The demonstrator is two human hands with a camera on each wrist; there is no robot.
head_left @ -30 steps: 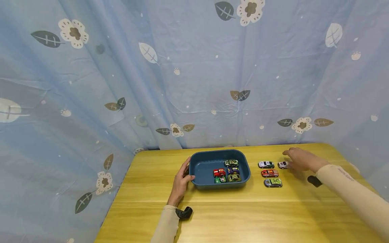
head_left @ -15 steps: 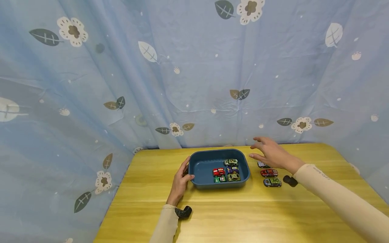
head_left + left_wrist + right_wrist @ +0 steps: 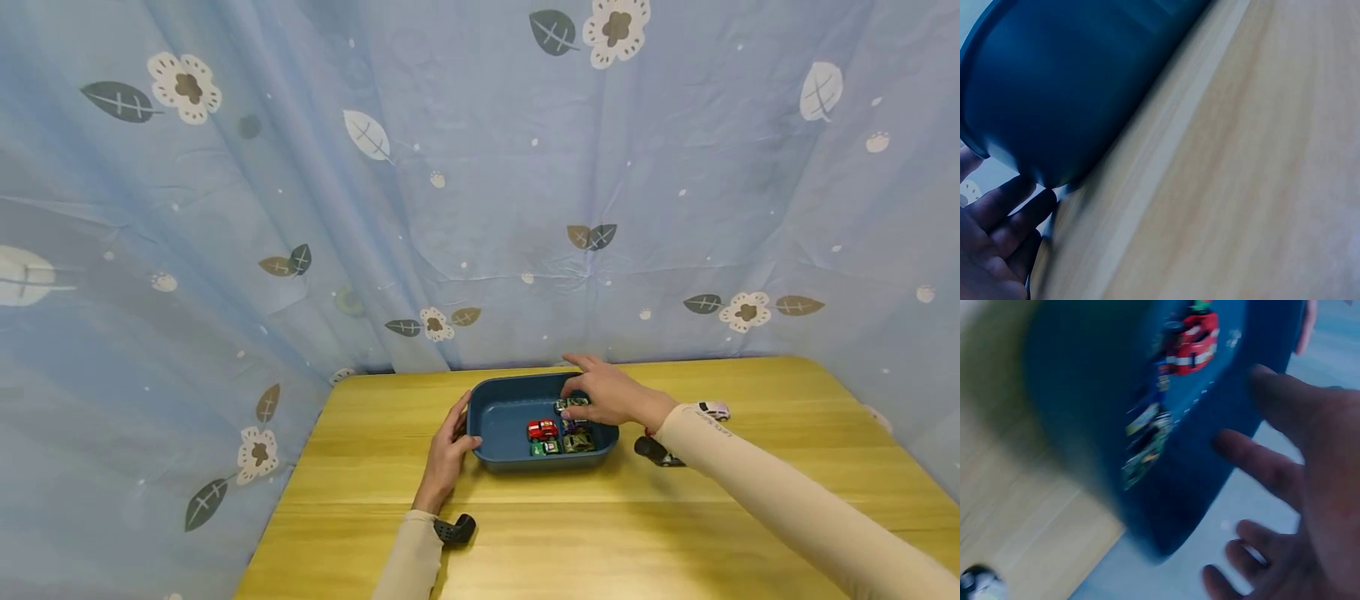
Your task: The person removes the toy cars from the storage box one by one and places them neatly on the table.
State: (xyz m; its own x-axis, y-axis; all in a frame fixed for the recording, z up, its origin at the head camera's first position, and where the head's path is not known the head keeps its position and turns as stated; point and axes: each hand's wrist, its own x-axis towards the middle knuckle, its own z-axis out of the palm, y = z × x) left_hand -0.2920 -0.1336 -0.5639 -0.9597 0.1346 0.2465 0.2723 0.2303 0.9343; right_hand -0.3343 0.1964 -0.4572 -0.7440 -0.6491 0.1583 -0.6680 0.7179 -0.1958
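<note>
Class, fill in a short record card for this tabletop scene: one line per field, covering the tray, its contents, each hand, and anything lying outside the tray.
Surface: wooden table
Tray: dark blue tray, on the table
Tray contents: several toy cars, among them a red car, grouped at its right end
Left hand: left hand holds the tray's left rim
Right hand: right hand over the tray's right end, fingers spread, nothing visibly gripped
Outside tray: white car on the table to the right
Backdrop: blue floral curtain

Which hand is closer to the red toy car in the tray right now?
Right. The right hand hovers over the tray's far right part, just up and right of the red toy car. The left hand grips the tray's left rim, farther off.
</note>
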